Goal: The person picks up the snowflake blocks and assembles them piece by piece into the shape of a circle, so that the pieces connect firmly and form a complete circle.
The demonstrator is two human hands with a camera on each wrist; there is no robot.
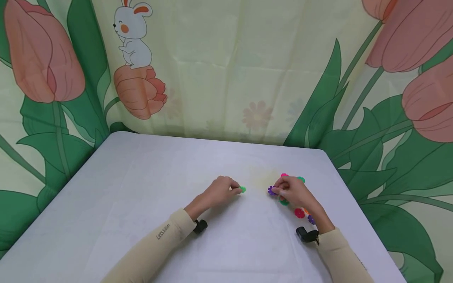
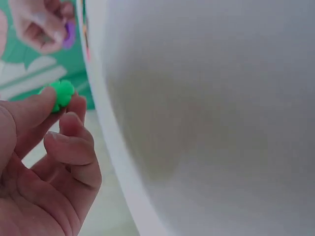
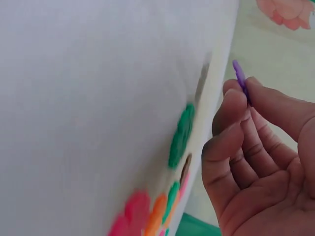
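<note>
Between thumb and index finger, my left hand (image 1: 221, 189) pinches a light green flower-shaped piece (image 2: 63, 95), held just above the white table. To the right, my right hand (image 1: 295, 192) pinches a purple flower-shaped piece (image 3: 240, 78) by its edge; in the head view the purple disc shows its notched rim. The two pieces are apart from each other. Under and around the right hand lie more flower pieces: a dark green one (image 3: 182, 135), a red one (image 1: 299, 213), another purple one (image 1: 311, 219) and a pink one (image 1: 284, 175).
The white table (image 1: 141, 220) reaches back to a curtain (image 1: 212, 78) printed with tulips and a rabbit. A teal green piece (image 1: 301, 179) lies beyond the right hand, and an orange one (image 3: 155, 215) lies beside the red one. Black wrist cameras sit under both cuffs.
</note>
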